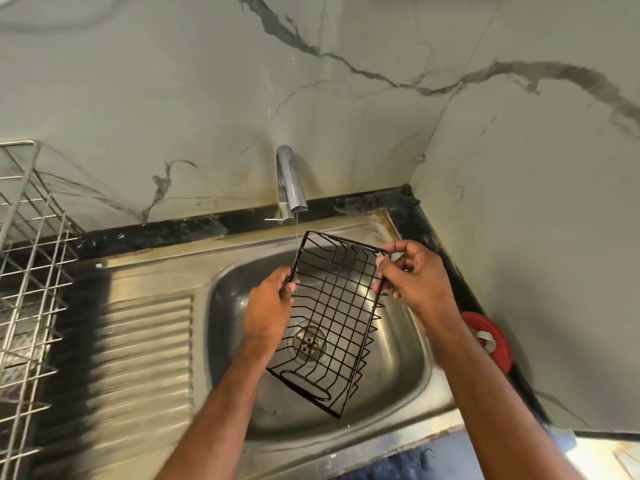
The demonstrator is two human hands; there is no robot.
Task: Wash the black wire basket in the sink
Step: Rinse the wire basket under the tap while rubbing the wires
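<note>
Both hands are gripping the black wire basket over the sink: left hand is pinching the left rim wire near the far corner, right hand is clamped on the right rim w/ thumb and fingertips at the far right corner. Basket is hanging tilted, open side up toward the camera, far edge sitting under the tap, near end dipping low into the bowl above the drain. A thin stream of water is running down onto the far rim wire.

What could go wrong, imo: wet thin wire is slippery and both grips are pinches near one end, so the low end is acting as a lever; a slip would be dropping it w/ a clang into the bowl. Stream is weak and hitting only the far edge, so most of the grid is probably staying dry unless the basket gets moved thru it. Tilting further could be sending splash onto the tabletop.

Hard to tell: whether the basket's near corner is touching the sink wall or hanging clear. No sponge or soap in view. Red object at right is half hidden behind the right forearm, can't ID it. Metal rack at left is cut off by the frame edge.
</note>
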